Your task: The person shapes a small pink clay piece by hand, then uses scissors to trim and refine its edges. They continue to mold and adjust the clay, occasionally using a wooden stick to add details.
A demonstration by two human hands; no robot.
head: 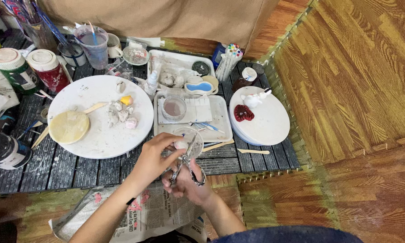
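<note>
Newspaper [157,216] lies nearest, under both forearms. Above it the right hand [186,184] grips a pair of scissors [186,164], fingers through the loops, blades pointing up toward a small clear cup [191,139]. The left hand [155,155] pinches a small pale lump [181,144] at the blade tips, just over the cup. Beyond them sit a rectangular tray [220,126], a big round white board [99,135] with clay bits, a smaller round board [267,126], and paint jars [49,69] farthest back.

Cluttered tabletop [67,166]; bare floor [360,90] rightward
</note>
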